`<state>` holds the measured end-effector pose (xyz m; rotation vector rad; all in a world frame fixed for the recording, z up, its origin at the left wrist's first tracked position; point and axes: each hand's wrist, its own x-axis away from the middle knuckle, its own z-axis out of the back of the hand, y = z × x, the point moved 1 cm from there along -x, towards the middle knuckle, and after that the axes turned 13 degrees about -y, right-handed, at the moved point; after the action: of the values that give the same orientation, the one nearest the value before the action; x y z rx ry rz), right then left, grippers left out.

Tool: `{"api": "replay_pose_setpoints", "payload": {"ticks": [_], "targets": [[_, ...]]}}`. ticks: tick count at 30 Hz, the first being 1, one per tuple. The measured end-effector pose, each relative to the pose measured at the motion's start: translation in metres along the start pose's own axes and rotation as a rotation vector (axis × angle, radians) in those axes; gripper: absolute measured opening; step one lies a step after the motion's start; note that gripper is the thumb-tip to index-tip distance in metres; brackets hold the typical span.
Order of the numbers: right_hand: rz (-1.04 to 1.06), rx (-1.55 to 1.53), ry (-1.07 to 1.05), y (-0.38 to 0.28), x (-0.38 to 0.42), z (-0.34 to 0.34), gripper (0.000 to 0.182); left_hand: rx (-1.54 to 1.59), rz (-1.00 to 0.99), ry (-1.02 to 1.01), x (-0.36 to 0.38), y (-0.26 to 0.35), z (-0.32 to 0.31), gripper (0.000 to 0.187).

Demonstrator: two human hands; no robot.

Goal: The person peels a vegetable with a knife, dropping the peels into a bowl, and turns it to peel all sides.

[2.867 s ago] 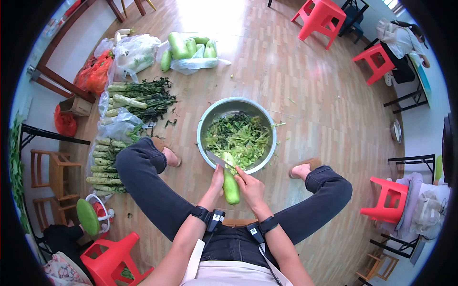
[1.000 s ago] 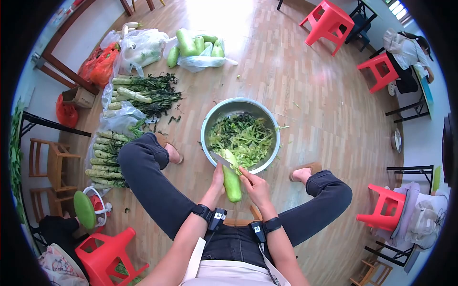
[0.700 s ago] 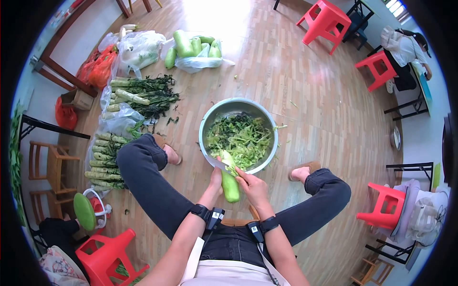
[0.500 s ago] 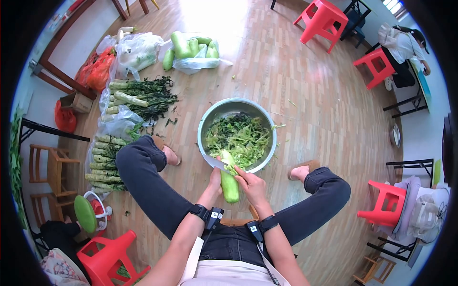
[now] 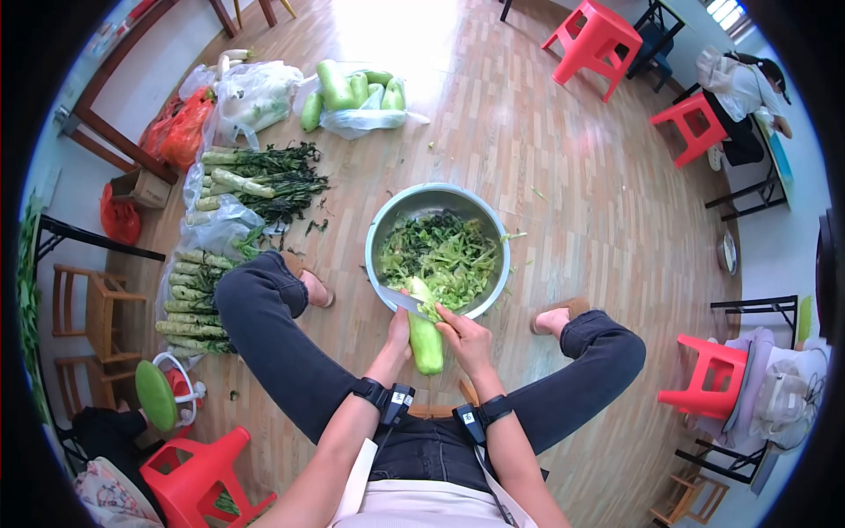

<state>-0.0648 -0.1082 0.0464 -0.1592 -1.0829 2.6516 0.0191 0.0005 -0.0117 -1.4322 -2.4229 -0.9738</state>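
Observation:
My left hand (image 5: 400, 336) grips a long pale green vegetable (image 5: 426, 341) held upright between my knees. In my right hand (image 5: 466, 339) is a knife (image 5: 403, 300); its blade lies across the vegetable's upper end and points left. Just beyond them a steel bowl (image 5: 437, 188) stands on the wooden floor. It holds a heap of green peelings and dark leaves (image 5: 440, 251). The vegetable's tip hangs over the bowl's near rim.
On plastic to the left lie trimmed stems (image 5: 195, 301) and leafy stems (image 5: 261, 179). Behind them are a bag of green gourds (image 5: 354, 91) and an orange bag (image 5: 179, 130). Red stools (image 5: 591, 31) (image 5: 715, 385) (image 5: 198, 475) stand around. A person (image 5: 744, 84) sits at the far right.
Both hands keep their hold. The knife makes small strokes at the vegetable's upper end over the bowl's rim. The view shifts slightly.

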Motion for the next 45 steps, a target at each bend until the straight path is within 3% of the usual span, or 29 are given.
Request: {"api": "replay_pose_setpoints", "payload": {"ticks": [17, 20, 22, 23, 25, 28, 31, 33, 35, 37, 45], "targets": [[-0.088, -0.022, -0.024, 0.01, 0.0, -0.002, 0.031, -0.005, -0.041, 0.023, 0.0, -0.007, 0.005, 0.057], [-0.03, -0.147, 0.07, 0.007, 0.002, -0.008, 0.029, -0.03, -0.06, 0.092, 0.001, -0.003, 0.001, 0.057], [-0.344, -0.296, -0.056, 0.014, 0.006, -0.02, 0.026, -0.082, 0.078, 0.007, 0.005, 0.004, -0.002, 0.056], [-0.342, -0.296, -0.06, 0.027, 0.005, -0.028, 0.026, -0.08, 0.075, 0.01, 0.003, -0.002, -0.001, 0.056], [-0.492, -0.763, 0.132, 0.051, 0.001, -0.047, 0.03, -0.207, -0.002, 0.01, -0.003, -0.02, 0.005, 0.055], [-0.488, -0.776, 0.088, 0.05, 0.001, -0.031, 0.03, -0.134, 0.044, 0.011, 0.003, -0.008, -0.005, 0.056], [-0.481, -0.604, 0.028, 0.03, 0.006, -0.006, 0.03, -0.005, 0.111, -0.026, 0.002, 0.002, -0.011, 0.06], [-0.292, -0.411, -0.026, 0.016, 0.008, -0.005, 0.03, 0.074, 0.058, -0.012, 0.007, 0.01, -0.02, 0.061], [-0.23, -0.387, -0.012, 0.005, 0.01, -0.004, 0.031, 0.035, 0.054, -0.03, 0.002, -0.002, -0.002, 0.062], [-0.257, -0.231, -0.185, -0.009, 0.008, 0.007, 0.031, -0.035, 0.028, 0.099, 0.002, -0.01, 0.0, 0.063], [-0.129, -0.056, -0.142, -0.006, 0.008, 0.003, 0.039, 0.016, 0.082, -0.009, 0.003, 0.0, -0.005, 0.062]]}}
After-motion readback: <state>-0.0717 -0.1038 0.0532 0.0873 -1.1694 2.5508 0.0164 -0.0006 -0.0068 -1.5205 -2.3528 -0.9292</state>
